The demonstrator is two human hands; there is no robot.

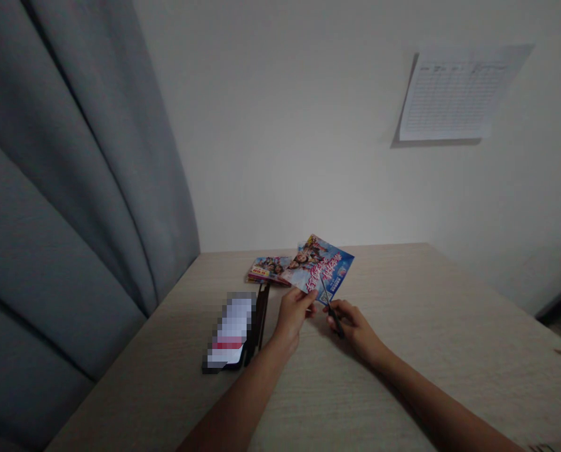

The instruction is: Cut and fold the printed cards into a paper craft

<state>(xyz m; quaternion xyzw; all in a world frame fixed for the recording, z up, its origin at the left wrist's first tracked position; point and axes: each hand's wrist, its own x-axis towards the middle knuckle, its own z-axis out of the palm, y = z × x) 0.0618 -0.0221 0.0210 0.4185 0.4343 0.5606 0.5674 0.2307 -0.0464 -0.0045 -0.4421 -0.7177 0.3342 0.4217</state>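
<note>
My left hand (295,314) pinches the lower edge of a colourful printed flyer (320,263), thumb on top. The flyer is held tilted above the table, blue on its right side with red and white lettering. In my right hand (351,323) is a pair of dark-handled scissors (336,320). The scissor blades point up and to the left and lie at the flyer's lower right part. Whether the blades have cut into the paper I cannot tell. Behind the flyer, to the left, rests a stack of similar flyers (266,269).
A phone with a blurred screen (228,329) lies left of my left forearm, beside a dark narrow strip (261,311). The pale wooden table (403,376) meets a white wall with a printed sheet (454,97) on it. A grey curtain (83,157) hangs along the left.
</note>
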